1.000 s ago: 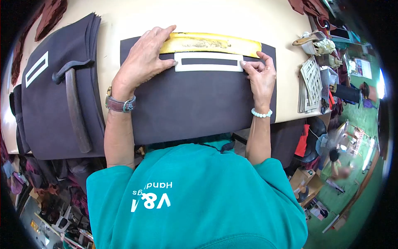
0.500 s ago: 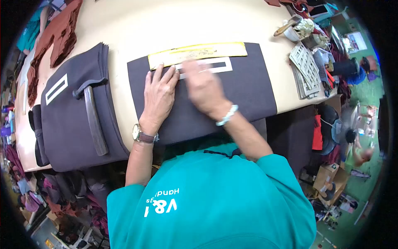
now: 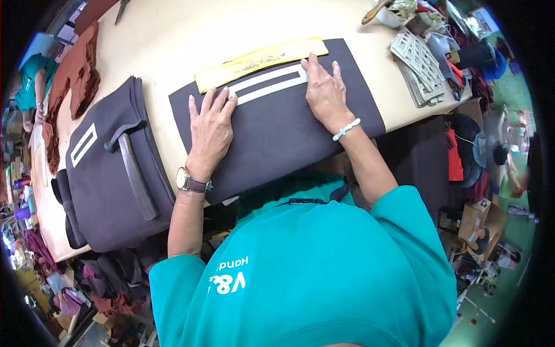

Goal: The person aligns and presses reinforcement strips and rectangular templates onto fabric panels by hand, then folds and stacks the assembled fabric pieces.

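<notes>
Two spread hands at either end of a white rectangular frame (image 3: 269,91)

The frame lies at a slant on a dark sheet (image 3: 277,127) in the middle of the picture, just below a yellow strip (image 3: 260,59) that overlaps the sheet's upper edge. The left hand (image 3: 212,130) and right hand (image 3: 327,95) are apart, palms down, fingers extended, neither clamped on anything. The left fingertips meet the frame's left end, close to the strip's lower edge. The right fingers cover the frame's right end, and the index fingertip overlaps the strip's lower edge; whether it presses on the strip cannot be told. A wristwatch (image 3: 182,178) is on the left wrist, a pale beaded bracelet (image 3: 347,129) on the right. A teal shirt (image 3: 324,260) fills the bottom centre.

At centre left, a hammer (image 3: 136,173) rests on a stack of dark sheets (image 3: 104,196), with a second white frame (image 3: 85,151) beside its head. Reddish-brown pieces (image 3: 81,75) lie at upper left on the pale table (image 3: 167,34), near another person in a teal top (image 3: 37,72). At upper right are a pile of pale slotted pieces (image 3: 417,66) and a wooden-handled brush (image 3: 376,11) over a white bowl (image 3: 389,19).
</notes>
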The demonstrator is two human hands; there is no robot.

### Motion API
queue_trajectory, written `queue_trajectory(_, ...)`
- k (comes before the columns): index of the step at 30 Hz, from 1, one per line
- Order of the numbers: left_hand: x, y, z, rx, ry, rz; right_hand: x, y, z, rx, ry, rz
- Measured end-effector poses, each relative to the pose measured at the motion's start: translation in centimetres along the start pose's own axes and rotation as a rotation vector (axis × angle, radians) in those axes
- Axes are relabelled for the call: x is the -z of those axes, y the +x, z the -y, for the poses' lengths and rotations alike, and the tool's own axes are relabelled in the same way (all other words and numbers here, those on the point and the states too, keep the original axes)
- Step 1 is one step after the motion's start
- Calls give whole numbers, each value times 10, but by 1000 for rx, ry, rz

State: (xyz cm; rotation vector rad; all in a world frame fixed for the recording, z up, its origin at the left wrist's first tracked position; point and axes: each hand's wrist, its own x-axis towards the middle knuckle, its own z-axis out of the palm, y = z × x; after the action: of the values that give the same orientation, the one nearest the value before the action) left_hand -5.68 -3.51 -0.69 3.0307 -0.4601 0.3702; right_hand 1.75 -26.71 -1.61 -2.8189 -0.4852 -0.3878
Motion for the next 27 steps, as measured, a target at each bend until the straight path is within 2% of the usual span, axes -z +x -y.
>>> queue_trajectory(4, -4, -3, 4, -24, -40, -38, 14, 12, 6, -93, -114, 118)
queue_trajectory(5, -5, -5, 5, -27, -62, -37, 8, 10, 11, -50, -161, 21)
queue_trajectory(6, -6, -5, 6, -26, -86, -34, -7, 5, 19, 101, -191, -190)
queue_trajectory(7, -7, -5, 6, -16, -124, -18, 11, -1, 50, 116, -77, -25)
queue_trajectory(9, -4, -7, 5, -18, -140, -3, -7, -20, 95, 294, 40, 8)
queue_trajectory(10, -2, -6, 6, -19, -143, 5, -22, -29, 111, 271, 171, -21)
queue_trajectory(14, 6, -5, 3, -64, 55, 21, -15, -34, 73, 231, 175, 0)
queue_trajectory(21, 6, -18, -9, -22, 225, 77, 2, -29, -18, 24, 56, -128)
queue_trajectory(23, 16, -21, -11, 17, 240, 114, 12, -19, -22, -38, -3, 81)
queue_trajectory(25, 29, -30, -14, 143, 214, 191, 45, 8, -14, -115, -116, 342)
queue_trajectory(26, 35, -34, -16, 200, 199, 228, 45, 19, -10, -124, -145, 330)
queue_trajectory(27, 36, -37, -18, 278, 118, 158, 31, 24, -7, -19, -96, 114)
